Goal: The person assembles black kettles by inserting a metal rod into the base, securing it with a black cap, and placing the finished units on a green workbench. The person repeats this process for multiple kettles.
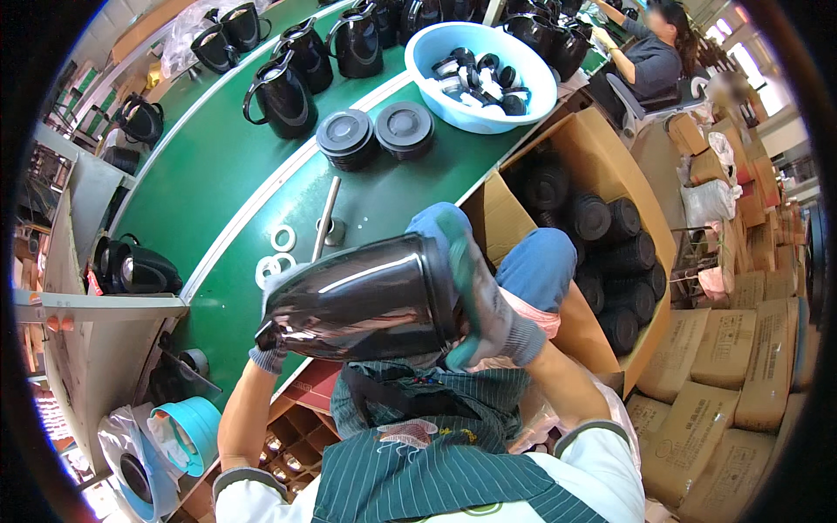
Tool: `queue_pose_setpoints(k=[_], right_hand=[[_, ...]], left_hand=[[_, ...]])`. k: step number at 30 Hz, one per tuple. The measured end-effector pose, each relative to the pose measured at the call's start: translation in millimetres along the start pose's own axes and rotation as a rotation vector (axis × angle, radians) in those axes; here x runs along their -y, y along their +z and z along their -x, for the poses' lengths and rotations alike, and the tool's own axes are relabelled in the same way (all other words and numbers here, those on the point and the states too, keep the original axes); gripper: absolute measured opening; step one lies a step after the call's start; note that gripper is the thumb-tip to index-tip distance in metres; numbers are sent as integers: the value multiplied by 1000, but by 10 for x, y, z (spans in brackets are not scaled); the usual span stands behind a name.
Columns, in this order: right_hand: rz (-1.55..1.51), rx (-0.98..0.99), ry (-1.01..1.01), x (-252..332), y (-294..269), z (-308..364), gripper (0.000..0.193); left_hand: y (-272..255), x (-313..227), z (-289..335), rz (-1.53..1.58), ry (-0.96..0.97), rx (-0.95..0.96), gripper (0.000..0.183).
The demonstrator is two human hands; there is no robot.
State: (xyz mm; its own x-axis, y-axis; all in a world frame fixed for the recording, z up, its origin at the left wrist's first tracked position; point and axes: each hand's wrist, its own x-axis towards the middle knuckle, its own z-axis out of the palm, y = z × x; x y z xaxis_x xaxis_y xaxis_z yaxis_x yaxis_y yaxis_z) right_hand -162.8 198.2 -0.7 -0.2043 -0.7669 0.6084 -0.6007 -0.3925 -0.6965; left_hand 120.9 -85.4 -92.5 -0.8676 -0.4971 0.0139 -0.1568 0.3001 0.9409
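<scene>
A glossy black jug (pixel 357 301) lies on its side above my lap, its wide base toward the right. My left hand (pixel 277 283), in a pale glove, is closed around the narrow end; most of its fingers are hidden behind the jug. Across the wide base spans my right hand (pixel 484 301), in a grey and green glove, gripping the base with fingers on one edge and thumb near the other. Just beyond the jug, white rings (pixel 273 268) and a metal rod (pixel 327 213) rest on the green bench (pixel 235 318).
Two stacks of black round lids (pixel 405 129) stand ahead, beside a blue basin (pixel 479 122) of small black and white parts. More black jugs (pixel 283 96) line the far side. An open carton (pixel 623 166) of black parts is at my right. A person (pixel 649 61) sits farther off.
</scene>
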Motion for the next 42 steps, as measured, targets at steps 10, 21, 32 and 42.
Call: queue_pose_setpoints(k=[10, 21, 32, 42], right_hand=[[-863, -98, 921, -42, 33, 267, 105], [-515, -145, 490, 452, -160, -337, 91], [-288, -194, 380, 412, -23, 36, 85], [-397, -409, 644, -136, -496, 1000, 52]], left_hand=[[234, -1453, -600, -429, 559, -181, 28], [438, -1358, -413, -133, 314, -267, 30], [403, -1455, -535, -212, 208, -184, 26], [881, -2151, -841, -420, 648, -27, 50]])
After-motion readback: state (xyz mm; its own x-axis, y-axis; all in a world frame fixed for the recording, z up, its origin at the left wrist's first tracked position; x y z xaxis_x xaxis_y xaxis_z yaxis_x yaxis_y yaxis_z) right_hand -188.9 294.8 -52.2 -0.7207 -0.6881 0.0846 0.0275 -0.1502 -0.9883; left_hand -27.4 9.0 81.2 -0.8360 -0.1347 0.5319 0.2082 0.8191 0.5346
